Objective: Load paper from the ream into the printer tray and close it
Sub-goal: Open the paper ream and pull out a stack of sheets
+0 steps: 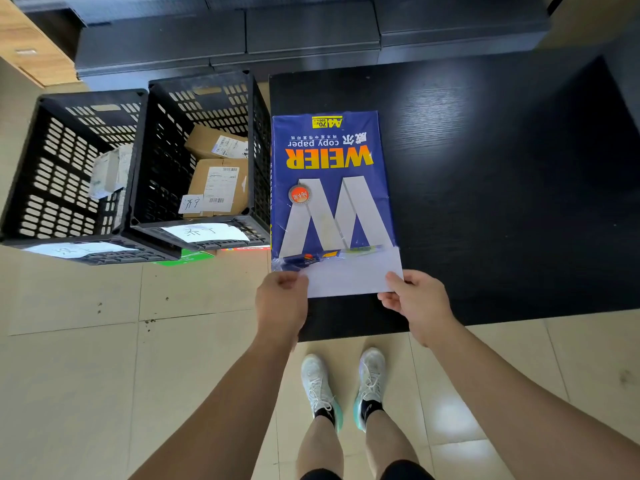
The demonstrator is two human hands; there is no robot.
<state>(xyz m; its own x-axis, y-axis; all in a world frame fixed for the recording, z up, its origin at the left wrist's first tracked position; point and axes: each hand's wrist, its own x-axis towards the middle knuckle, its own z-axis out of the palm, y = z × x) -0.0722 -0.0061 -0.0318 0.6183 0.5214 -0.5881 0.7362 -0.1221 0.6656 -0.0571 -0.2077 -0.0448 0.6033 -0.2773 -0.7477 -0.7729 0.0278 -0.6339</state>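
Note:
A blue ream of copy paper (329, 188) with a large white W lies on a black table (485, 168), its torn-open end toward me. White sheets (349, 275) stick out of that open end. My left hand (282, 303) grips the left near corner of the protruding sheets. My right hand (412, 299) pinches their right near corner. Both hands hold the paper at the table's front edge. No printer tray can be clearly made out in this view.
Two black slotted plastic crates (104, 174) stand left of the table, one holding cardboard parcels (218, 174). Dark cabinets (277, 39) run along the far side. Beige tiled floor (86, 358) lies left and below, with my feet in white shoes near the table.

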